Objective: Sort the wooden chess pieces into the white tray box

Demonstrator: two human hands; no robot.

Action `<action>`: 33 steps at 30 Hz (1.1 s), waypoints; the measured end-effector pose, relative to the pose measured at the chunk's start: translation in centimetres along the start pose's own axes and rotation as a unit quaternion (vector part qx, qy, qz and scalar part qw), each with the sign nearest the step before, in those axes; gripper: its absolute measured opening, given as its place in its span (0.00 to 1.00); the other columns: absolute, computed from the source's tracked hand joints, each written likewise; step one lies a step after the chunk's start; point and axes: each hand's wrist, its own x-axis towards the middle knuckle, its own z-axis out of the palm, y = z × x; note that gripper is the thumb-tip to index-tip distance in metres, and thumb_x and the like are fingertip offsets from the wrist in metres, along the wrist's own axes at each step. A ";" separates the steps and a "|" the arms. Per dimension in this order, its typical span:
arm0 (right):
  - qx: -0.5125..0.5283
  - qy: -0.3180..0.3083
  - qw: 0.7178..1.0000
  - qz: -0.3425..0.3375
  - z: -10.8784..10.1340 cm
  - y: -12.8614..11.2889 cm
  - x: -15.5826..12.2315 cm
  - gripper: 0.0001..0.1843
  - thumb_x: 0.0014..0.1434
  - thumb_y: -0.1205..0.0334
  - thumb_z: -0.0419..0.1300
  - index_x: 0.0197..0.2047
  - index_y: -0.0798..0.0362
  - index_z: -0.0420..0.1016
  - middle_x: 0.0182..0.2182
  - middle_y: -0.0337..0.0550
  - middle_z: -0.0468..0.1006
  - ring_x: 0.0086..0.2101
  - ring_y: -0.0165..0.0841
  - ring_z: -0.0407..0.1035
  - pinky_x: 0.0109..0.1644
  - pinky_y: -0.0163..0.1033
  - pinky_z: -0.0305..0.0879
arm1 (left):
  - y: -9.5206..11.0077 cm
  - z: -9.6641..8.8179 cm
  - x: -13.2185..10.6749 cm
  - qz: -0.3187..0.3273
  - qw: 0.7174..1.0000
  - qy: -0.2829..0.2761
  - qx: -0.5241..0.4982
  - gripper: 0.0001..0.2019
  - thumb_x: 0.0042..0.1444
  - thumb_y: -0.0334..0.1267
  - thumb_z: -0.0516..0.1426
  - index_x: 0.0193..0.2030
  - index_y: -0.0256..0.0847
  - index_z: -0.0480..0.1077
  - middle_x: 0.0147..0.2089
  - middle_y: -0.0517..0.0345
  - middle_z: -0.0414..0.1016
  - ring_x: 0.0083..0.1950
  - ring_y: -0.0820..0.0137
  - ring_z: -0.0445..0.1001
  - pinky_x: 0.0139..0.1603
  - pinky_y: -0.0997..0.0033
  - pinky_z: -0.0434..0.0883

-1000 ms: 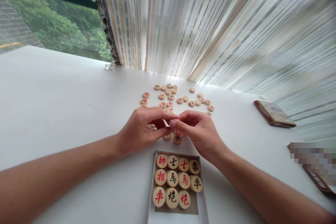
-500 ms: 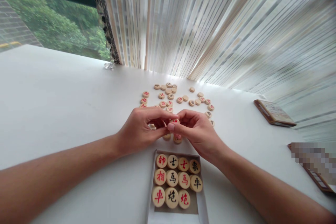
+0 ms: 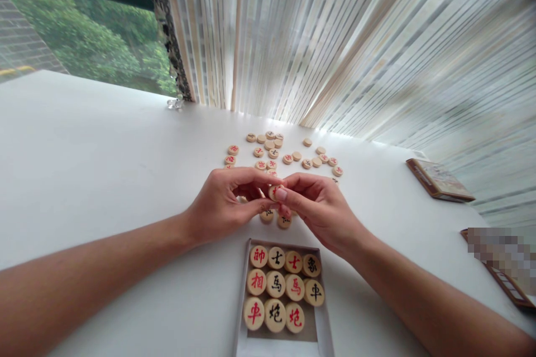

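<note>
Between my two hands is a round wooden Chinese chess piece [image 3: 274, 193] with a red character, partly covered by a thumb. My left hand [image 3: 230, 195] pinches it from the left, and my right hand [image 3: 320, 203] grips it from the right with the thumb across its face. Just under the fingers, two black-marked pieces [image 3: 284, 220] lie on the table. Closer to me stands a shallow open box [image 3: 304, 334] holding rows of pieces with red and black characters; bare bottom shows at its near right part.
Several loose chess pieces [image 3: 269, 145] lie scattered beyond my hands on the white table [image 3: 125, 150], some blank side up. Two flat brown-edged boxes [image 3: 439, 179] rest at the right. A striped curtain [image 3: 293, 39] hangs behind, and a crystal ornament [image 3: 175, 104] sits by the window.
The held piece has shifted slightly left and turned between the fingers, with the right thumb now over its right part. The pieces in the box stay as they were.
</note>
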 end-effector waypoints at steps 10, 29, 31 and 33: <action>0.020 -0.006 1.000 -0.001 -0.2 0.1 0.2 0.17 0.46 0.58 0.84 0.36 0.53 0.87 0.28 0.39 0.84 0.28 0.27 0.74 0.31 0.31 0.70 | -0.1 -0.1 0.1 -0.028 0.999 0.014 -0.008 0.12 0.55 0.31 0.72 0.46 0.34 0.83 0.38 0.50 0.86 0.33 0.71 0.83 0.35 0.77 0.81; -0.098 0.065 0.986 -0.122 -0.2 0.2 0.2 0.15 0.52 0.53 0.80 0.41 0.49 0.90 0.36 0.45 0.89 0.36 0.38 0.83 0.40 0.41 0.82 | -0.4 -0.2 0.2 -0.039 0.997 0.056 0.023 0.13 0.59 0.33 0.70 0.51 0.36 0.85 0.42 0.48 0.89 0.30 0.71 0.83 0.29 0.79 0.80; -0.090 0.066 0.986 -0.121 -0.2 0.2 0.2 0.14 0.53 0.54 0.80 0.41 0.49 0.90 0.35 0.45 0.89 0.35 0.37 0.82 0.40 0.41 0.82 | -0.4 -0.1 0.2 -0.039 0.997 0.056 0.020 0.14 0.58 0.33 0.70 0.51 0.36 0.85 0.43 0.48 0.89 0.31 0.71 0.84 0.30 0.78 0.81; -0.078 0.067 0.988 -0.119 -0.2 0.1 0.3 0.13 0.53 0.55 0.80 0.41 0.48 0.90 0.35 0.44 0.89 0.33 0.34 0.81 0.38 0.39 0.81 | -0.4 -0.1 0.2 -0.041 0.997 0.057 0.019 0.15 0.57 0.33 0.71 0.52 0.36 0.85 0.43 0.47 0.89 0.32 0.70 0.84 0.31 0.78 0.81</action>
